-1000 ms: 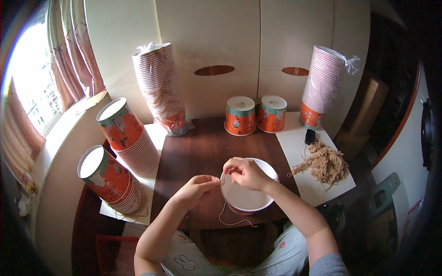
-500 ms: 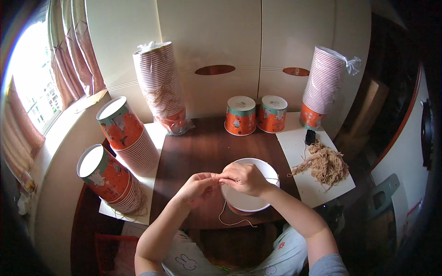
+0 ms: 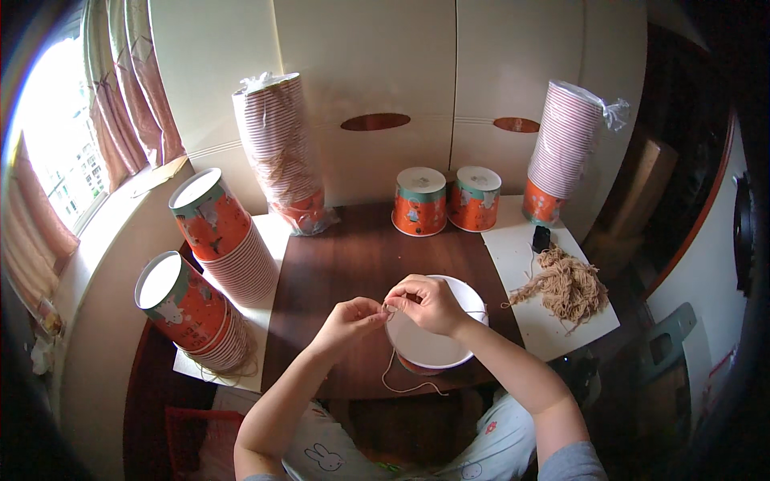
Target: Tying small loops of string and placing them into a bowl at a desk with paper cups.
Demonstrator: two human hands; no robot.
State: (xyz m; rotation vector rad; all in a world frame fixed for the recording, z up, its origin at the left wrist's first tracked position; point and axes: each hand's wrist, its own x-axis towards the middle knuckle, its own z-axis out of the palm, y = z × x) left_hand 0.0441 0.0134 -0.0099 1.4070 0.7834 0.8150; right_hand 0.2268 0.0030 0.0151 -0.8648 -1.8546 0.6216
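Note:
A white-lined paper bucket (image 3: 437, 350) stands upright at the table's near edge, open end up. At the left side of its rim, my left hand (image 3: 355, 317) and my right hand (image 3: 427, 305) meet, each pinching a thin beige cord. A small loop of the cord shows between the fingertips. Below my hands the cord's loose tail (image 3: 384, 375) hangs down the bucket's left side and curls onto the table. Another bit of cord crosses the rim at the right. Any hole in the bucket wall is hidden by my fingers.
Tangled beige cord (image 3: 571, 290) lies on the right white board, beside a small black object (image 3: 541, 238). Two upturned orange buckets (image 3: 419, 204) stand at the back. Tall wrapped bucket stacks (image 3: 277, 144) rise behind; leaning stacks (image 3: 233, 256) line the left. The brown tabletop (image 3: 337, 256) lies between.
My fingertips have drawn slightly apart and my right hand has turned, so a small cord loop now shows between them. The bucket and the cord's tail have stayed put.

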